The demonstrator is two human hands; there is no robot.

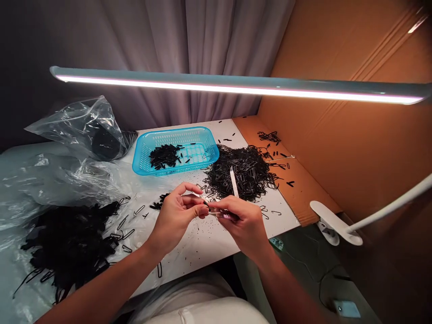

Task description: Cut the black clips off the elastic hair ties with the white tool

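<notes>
My left hand [178, 213] is closed in a pinch on a small black plastic piece [206, 203] held above the white table [202, 245]. My right hand [241, 220] grips a thin pale blade-like tool [234, 182] whose upper end sticks up past the fingers; its lower end meets the small piece between both hands. Behind the hands lies a big heap of black plastic frames [243, 171]. A blue basket [141, 164] at the back holds several small black pieces [165, 156].
A second black heap [70, 245] lies on clear plastic sheeting [43, 180] at the left. A plastic bag [91, 130] stands at the back left. A lamp bar [236, 87] spans overhead; its white clamp [332, 225] sits at the right. Cardboard walls [354, 135] close the right side.
</notes>
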